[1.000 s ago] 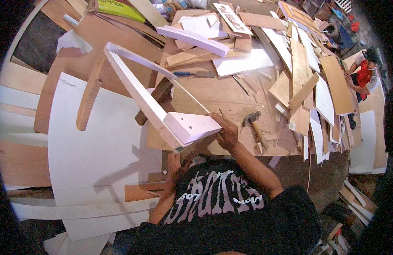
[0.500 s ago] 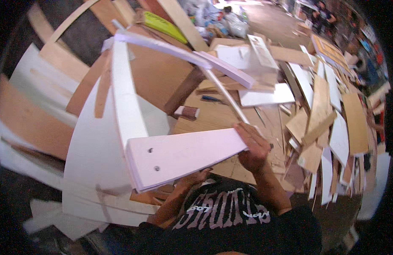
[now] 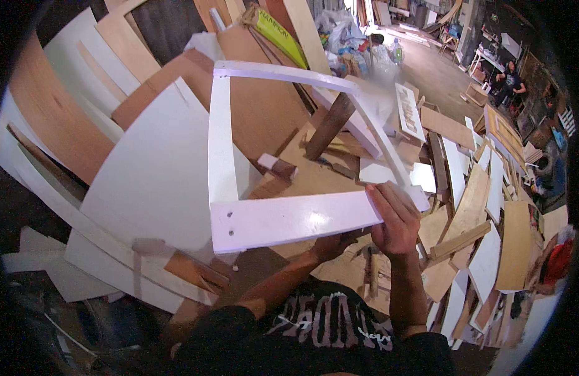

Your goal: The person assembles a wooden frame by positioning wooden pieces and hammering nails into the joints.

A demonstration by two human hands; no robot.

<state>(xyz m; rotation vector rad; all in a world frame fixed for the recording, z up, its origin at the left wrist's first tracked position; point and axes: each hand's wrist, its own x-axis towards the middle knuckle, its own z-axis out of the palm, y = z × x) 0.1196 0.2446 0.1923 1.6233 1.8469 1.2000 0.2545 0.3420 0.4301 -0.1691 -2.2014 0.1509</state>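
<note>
- The white wooden frame (image 3: pixel 289 156) is lifted in front of the person's chest, its near rail lying across the view and its far rail tilted up and away over the cluttered bench (image 3: pixel 339 182).
- The right hand (image 3: pixel 396 219) grips the right end of the near rail; its fingers (image 3: pixel 390 200) are curled shut over the top edge, close to the corner joint.
- The left hand (image 3: pixel 330 244) sits under the same rail near its middle. It seems to bear the rail from below, but its fingers are hidden, so how far they close cannot be told.
- Both holds are on one rail, so the far side hangs free and can lever on the joints; a hand moved to the left upright (image 3: pixel 222 138) would likely steady it better.
- A dark wooden strut (image 3: pixel 330 125) shows through the opening and loose offcuts (image 3: pixel 471 207) crowd the bench to the right; I would keep the frame's lower corners well above them while turning it.
- A large white curved panel (image 3: pixel 151 182) lies just left of the frame, close enough to catch a swinging corner.
</note>
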